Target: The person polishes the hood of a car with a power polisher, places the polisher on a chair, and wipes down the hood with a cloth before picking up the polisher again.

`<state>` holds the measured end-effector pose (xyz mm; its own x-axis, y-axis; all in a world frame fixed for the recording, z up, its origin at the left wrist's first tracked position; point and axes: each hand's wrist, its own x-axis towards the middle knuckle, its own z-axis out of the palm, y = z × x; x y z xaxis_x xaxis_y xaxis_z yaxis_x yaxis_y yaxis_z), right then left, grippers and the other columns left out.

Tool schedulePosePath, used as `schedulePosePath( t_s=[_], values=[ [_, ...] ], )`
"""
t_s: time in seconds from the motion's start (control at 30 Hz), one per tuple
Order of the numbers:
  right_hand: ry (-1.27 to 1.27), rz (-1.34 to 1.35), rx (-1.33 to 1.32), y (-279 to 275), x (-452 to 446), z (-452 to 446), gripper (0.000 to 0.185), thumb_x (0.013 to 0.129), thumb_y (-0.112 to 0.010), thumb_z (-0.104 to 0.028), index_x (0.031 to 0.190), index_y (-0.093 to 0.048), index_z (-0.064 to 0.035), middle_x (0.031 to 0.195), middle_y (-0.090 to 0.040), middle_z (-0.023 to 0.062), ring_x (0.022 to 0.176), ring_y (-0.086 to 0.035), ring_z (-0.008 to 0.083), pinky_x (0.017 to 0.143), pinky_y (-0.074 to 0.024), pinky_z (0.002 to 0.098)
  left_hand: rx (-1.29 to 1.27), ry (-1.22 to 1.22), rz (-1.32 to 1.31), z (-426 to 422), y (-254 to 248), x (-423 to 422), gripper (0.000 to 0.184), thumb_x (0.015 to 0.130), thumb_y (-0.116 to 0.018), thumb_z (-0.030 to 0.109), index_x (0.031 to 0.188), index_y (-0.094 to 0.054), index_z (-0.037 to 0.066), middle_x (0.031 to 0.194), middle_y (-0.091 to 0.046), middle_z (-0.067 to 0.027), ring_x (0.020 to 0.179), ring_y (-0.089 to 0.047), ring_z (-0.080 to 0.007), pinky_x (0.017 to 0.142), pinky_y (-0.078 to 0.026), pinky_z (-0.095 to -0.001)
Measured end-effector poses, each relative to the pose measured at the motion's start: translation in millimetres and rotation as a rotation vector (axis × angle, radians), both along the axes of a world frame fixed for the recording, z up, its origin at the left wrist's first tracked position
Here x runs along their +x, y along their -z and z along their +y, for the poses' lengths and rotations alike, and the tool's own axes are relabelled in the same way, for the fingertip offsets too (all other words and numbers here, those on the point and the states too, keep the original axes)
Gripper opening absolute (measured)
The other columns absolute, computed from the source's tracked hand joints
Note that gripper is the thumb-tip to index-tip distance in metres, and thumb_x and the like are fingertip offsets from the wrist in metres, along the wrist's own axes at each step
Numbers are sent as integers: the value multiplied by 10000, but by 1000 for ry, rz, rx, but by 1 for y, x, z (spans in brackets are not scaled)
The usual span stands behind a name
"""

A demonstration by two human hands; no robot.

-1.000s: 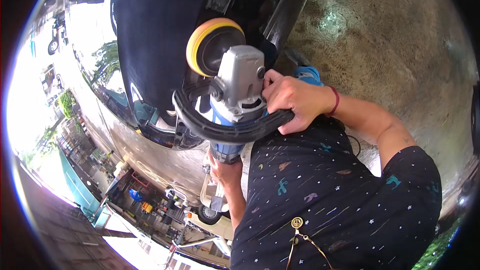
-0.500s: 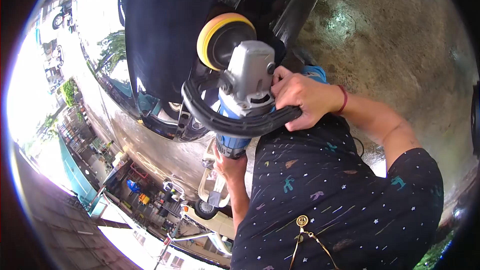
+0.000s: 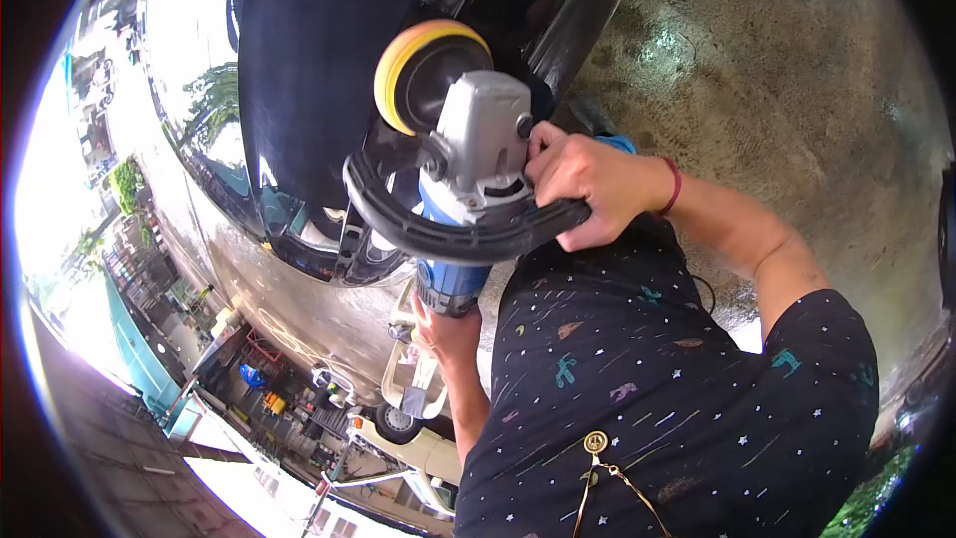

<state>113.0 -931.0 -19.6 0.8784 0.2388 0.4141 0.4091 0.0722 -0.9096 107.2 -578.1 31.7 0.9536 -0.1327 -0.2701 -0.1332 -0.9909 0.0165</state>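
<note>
Polisher (image 3: 485,130) held two-handed, presumably for steadiness: loop handle (image 3: 463,241) gripped by fingers of right hand (image 3: 593,184), polisher's rear housing (image 3: 448,284) wrapped by left hand (image 3: 450,334) (partly hidden).

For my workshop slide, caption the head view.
Both hands on a polisher with a yellow-edged pad beside a dark car.

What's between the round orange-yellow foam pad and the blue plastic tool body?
The head view shows a round black disc and silver metal tool head there.
</note>
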Motion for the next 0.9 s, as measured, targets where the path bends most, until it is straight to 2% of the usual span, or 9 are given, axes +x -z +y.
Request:
schedulePosePath(
  t_s=[0.1,0.17,0.33,0.5,0.6,0.77,0.8,0.9],
  values=[
    [28,-14,-19,-4,4,-24,191,664,-702,-188,605,-556,-79,592,-498,75,621,-518,287,816,-369,388,-42,18,2,-31,-5,15,680,643,-785,175,1263,-561,8,1306,-563,-270,1039,-622,-483,870,-522,-526],
    [50,-22,-37,-9,3,-35,186,662,-700,-172,599,-554,-76,591,-490,75,610,-502,282,813,-365,384,44,63,-53,-31,-1,16,706,641,-801,206,1271,-554,7,1339,-549,-278,1060,-621,-479,882,-519,-533],
    [43,-13,-16,-5,2,-26,175,661,-699,-163,600,-558,-78,590,-483,75,606,-488,283,812,-362,382,51,48,-25,-34,-4,15,731,638,-812,229,1283,-543,12,1353,-544,-279,1079,-618,-476,886,-513,-540],
    [-5,4,-23,-1,-3,4,179,654,-706,-193,615,-569,-84,598,-509,70,623,-516,275,830,-368,388,-5,-11,5,6,13,-8,690,642,-796,216,1256,-556,13,1302,-564,-271,1044,-616,-484,850,-514,-533],
    [-36,-5,-39,6,-5,31,218,655,-722,-243,624,-579,-83,605,-520,81,653,-530,286,843,-368,400,-57,-38,-14,29,17,-26,649,641,-758,159,1237,-563,-7,1279,-570,-256,1032,-609,-493,855,-512,-532],
    [-186,6,-31,11,-1,67,256,681,-727,-276,647,-598,-58,644,-559,120,695,-549,306,871,-357,410,-65,-71,-57,59,18,-57,694,636,-778,142,1271,-550,-21,1293,-566,-259,1041,-613,-489,873,-509,-536],
    [-160,-3,36,11,0,72,184,664,-716,-192,616,-564,-99,582,-523,34,628,-531,235,888,-337,402,-53,-97,-64,59,17,-59,699,637,-782,144,1275,-548,-20,1298,-565,-262,1044,-613,-488,875,-510,-535],
    [-134,-21,44,13,2,69,203,663,-714,-188,603,-540,-101,579,-510,33,616,-518,242,870,-344,404,-46,-134,-78,57,19,-59,709,636,-793,161,1277,-548,-18,1316,-561,-268,1056,-613,-489,881,-507,-532]
  ],
)
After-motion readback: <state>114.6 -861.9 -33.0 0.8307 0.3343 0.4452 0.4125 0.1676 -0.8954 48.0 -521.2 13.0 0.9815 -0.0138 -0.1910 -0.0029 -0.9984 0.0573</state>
